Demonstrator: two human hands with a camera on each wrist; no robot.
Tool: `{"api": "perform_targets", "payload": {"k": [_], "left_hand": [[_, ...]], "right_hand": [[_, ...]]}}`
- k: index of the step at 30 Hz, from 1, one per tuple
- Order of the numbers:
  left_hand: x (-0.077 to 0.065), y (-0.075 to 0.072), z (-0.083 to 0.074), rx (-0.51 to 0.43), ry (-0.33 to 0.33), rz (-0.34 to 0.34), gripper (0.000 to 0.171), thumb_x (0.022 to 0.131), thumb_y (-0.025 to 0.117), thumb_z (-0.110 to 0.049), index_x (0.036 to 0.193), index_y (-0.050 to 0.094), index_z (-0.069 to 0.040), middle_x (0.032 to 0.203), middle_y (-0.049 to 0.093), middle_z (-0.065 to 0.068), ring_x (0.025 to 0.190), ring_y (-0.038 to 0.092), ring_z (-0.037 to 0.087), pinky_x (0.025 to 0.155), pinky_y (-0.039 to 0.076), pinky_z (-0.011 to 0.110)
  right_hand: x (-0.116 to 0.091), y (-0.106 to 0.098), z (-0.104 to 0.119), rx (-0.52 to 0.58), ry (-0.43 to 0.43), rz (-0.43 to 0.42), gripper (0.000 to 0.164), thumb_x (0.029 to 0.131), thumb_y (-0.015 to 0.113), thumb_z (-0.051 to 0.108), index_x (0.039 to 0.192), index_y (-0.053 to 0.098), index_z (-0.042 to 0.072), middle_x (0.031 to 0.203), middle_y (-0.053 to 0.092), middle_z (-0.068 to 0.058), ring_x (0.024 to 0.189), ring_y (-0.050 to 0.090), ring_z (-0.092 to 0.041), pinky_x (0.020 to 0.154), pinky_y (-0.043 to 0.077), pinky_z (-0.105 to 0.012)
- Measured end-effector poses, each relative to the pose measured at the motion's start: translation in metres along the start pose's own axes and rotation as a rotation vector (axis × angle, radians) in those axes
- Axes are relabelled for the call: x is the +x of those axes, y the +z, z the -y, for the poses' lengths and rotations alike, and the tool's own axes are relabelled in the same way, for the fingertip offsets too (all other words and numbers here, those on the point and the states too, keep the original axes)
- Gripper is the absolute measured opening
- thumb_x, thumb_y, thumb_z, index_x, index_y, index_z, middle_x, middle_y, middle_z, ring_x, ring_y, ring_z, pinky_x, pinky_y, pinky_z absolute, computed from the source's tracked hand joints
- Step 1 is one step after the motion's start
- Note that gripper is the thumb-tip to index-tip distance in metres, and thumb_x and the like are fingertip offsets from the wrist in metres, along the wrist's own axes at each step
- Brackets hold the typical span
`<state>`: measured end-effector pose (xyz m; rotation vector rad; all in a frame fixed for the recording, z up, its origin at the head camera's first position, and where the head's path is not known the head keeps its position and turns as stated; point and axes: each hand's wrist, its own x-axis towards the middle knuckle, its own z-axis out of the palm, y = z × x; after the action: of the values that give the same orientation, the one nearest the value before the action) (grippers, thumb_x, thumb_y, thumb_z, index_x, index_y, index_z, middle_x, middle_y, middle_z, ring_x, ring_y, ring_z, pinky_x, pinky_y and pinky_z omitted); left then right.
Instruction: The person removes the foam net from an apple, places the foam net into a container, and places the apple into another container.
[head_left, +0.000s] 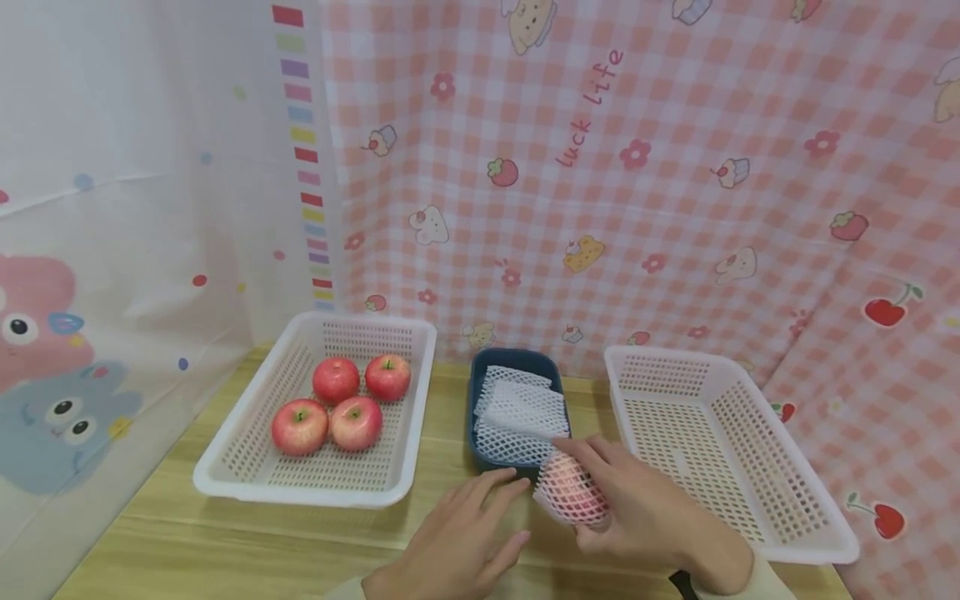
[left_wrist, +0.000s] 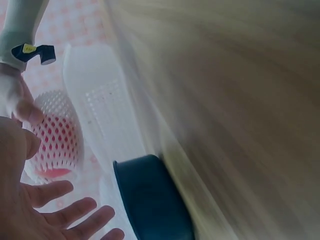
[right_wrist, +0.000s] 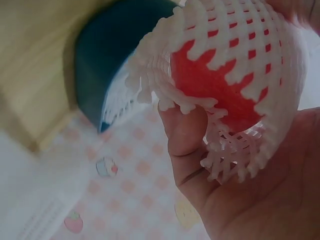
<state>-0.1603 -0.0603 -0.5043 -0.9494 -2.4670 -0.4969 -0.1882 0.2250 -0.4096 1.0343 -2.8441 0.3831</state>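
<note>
My right hand [head_left: 633,504] grips an apple [right_wrist: 220,90] wrapped in a white foam net sleeve [head_left: 570,492], held above the table in front of the dark blue box. Red skin shows through the mesh and at the sleeve's open end. My left hand [head_left: 457,537] is just to the left of the apple, fingers spread, with nothing in it; in the left wrist view its fingers [left_wrist: 80,212] are apart from the sleeve. The dark blue box [head_left: 474,454] holds a stack of flat white foam net sleeves [head_left: 521,412].
At the left a white perforated basket [head_left: 315,496] holds several bare red apples [head_left: 337,408]. On the right is another white perforated basket [head_left: 675,417], partly behind my right forearm. A pink checked curtain [head_left: 585,208] hangs right behind the wooden table [head_left: 247,542].
</note>
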Motion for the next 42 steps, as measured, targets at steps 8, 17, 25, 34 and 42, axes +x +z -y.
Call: {"api": "perform_targets", "payload": {"k": [8, 17, 25, 34, 42], "left_hand": [[-0.014, -0.006, 0.013, -0.042, -0.049, -0.015, 0.056, 0.115, 0.072, -0.041, 0.16, 0.065, -0.01, 0.157, 0.072, 0.01, 0.136, 0.075, 0.025, 0.105, 0.067, 0.048], [-0.028, -0.006, 0.027, -0.033, -0.053, -0.044, 0.055, 0.112, 0.076, -0.039, 0.157, 0.067, -0.009, 0.153, 0.074, 0.011, 0.133, 0.077, 0.024, 0.101, 0.068, 0.045], [-0.038, -0.011, 0.035, -0.077, -0.145, 0.03, 0.053, 0.112, 0.077, -0.039, 0.157, 0.067, -0.012, 0.153, 0.072, 0.009, 0.137, 0.074, 0.023, 0.106, 0.069, 0.045], [-0.039, -0.009, 0.034, -0.08, -0.184, 0.029, 0.05, 0.112, 0.077, -0.039, 0.156, 0.068, -0.016, 0.154, 0.072, 0.005, 0.138, 0.072, 0.022, 0.104, 0.069, 0.046], [-0.039, -0.007, 0.033, -0.11, -0.238, 0.047, 0.047, 0.113, 0.077, -0.038, 0.155, 0.07, -0.018, 0.153, 0.072, 0.001, 0.137, 0.073, 0.02, 0.104, 0.069, 0.046]], "right_hand": [[0.011, 0.027, 0.012, 0.041, -0.011, 0.042, 0.103, 0.077, 0.096, 0.034, 0.168, 0.053, 0.011, 0.149, 0.073, -0.008, 0.128, 0.074, -0.021, 0.101, 0.068, -0.042], [0.021, 0.055, 0.022, 0.104, -0.041, 0.087, 0.093, 0.077, 0.096, 0.034, 0.159, 0.056, 0.015, 0.141, 0.073, 0.005, 0.123, 0.068, -0.01, 0.1, 0.064, -0.033], [0.032, 0.069, 0.025, 0.069, -0.038, 0.12, 0.091, 0.078, 0.097, 0.037, 0.159, 0.059, 0.018, 0.139, 0.072, 0.006, 0.12, 0.067, -0.011, 0.101, 0.063, -0.034], [0.03, 0.078, 0.018, 0.101, -0.05, 0.149, 0.097, 0.087, 0.096, 0.032, 0.172, 0.051, 0.015, 0.144, 0.068, 0.002, 0.121, 0.066, -0.012, 0.101, 0.063, -0.036], [0.023, 0.077, 0.018, 0.104, -0.011, 0.156, 0.102, 0.093, 0.096, 0.049, 0.177, 0.045, 0.019, 0.147, 0.066, 0.004, 0.128, 0.067, -0.016, 0.109, 0.063, -0.048]]}}
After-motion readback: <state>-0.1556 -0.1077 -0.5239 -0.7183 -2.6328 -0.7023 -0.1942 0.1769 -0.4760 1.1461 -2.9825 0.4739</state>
